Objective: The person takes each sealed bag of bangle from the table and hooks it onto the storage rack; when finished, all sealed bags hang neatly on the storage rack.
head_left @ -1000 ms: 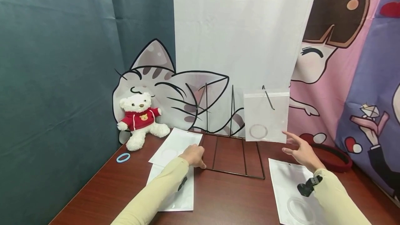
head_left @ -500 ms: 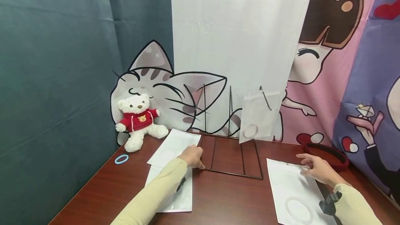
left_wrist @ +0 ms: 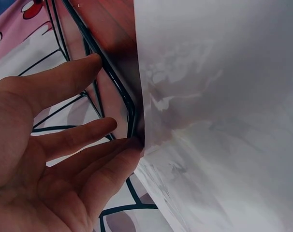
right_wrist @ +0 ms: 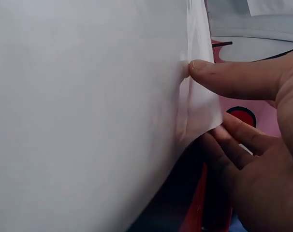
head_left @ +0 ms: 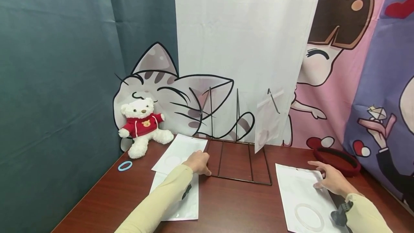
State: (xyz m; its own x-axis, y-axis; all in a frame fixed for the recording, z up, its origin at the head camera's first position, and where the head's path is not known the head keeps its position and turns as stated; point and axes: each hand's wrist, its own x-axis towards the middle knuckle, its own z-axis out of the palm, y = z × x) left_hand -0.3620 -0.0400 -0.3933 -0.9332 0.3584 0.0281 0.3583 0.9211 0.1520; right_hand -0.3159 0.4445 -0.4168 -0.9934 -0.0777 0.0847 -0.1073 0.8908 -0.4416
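A black wire rack [head_left: 237,179] stands on the table with upright hooks at its back. At its front left corner my left hand [head_left: 197,162] holds the wire frame, thumb and fingertips at the bar. From the right hook hangs a clear-fronted zip bag [head_left: 268,119], turned at an angle. On the right, a white zip bag [head_left: 299,190] with a pale ring shape lies on the table. My right hand [head_left: 334,179] pinches the edge of this bag [right_wrist: 112,96], thumb on top near the zip strip and fingers beneath.
Two white bags [head_left: 181,150] lie overlapping left of the rack, partly under my left sleeve. A white teddy bear [head_left: 141,125] in a red hoodie sits behind a light blue ring [head_left: 125,165]. A dark red round band [head_left: 339,161] lies behind my right hand.
My right hand has left the hanging bag and come down right to the edge of the table bag. The hanging bag has swung round on its hook. My left hand stays put.
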